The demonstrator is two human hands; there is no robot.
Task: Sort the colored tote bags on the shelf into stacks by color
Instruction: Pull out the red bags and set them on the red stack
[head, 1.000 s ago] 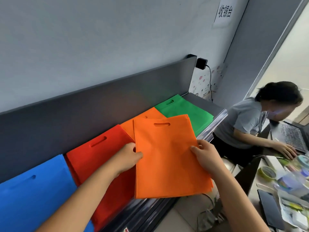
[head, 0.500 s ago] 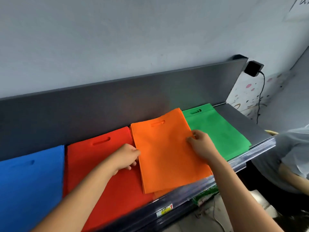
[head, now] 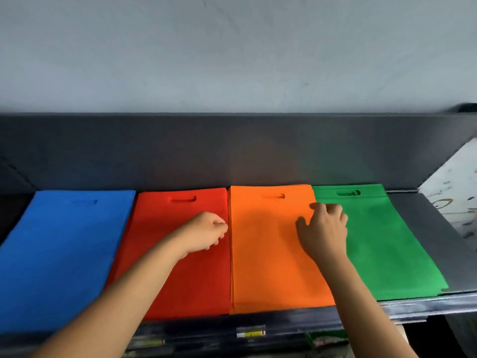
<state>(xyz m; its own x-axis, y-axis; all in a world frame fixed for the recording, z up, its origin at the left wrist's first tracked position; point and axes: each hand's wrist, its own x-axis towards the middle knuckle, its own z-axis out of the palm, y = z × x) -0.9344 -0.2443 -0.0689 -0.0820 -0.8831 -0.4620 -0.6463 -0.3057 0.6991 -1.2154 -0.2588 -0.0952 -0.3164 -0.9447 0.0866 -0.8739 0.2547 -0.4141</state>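
Nearest the camera, a small price label [head: 251,333] sits on the front lip of the dark shelf [head: 423,304]. On the shelf four stacks of tote bags lie flat side by side, handle cut-outs toward the back: the blue stack [head: 59,257] at the far left, then the red stack [head: 185,267], the orange stack [head: 273,254] and the green stack [head: 387,244] at the right, each edge just beside the next. The left hand [head: 206,235] rests on the red stack at the orange stack's left edge, fingers curled under with the tips at that edge; whether they pinch the fabric cannot be told. The right hand [head: 324,229] lies on the orange stack's right edge, thumb spread onto the orange, fingers bent over the seam with the green stack. Behind the bags rises the shelf's dark back panel [head: 232,151], and above it a pale grey wall [head: 232,52].
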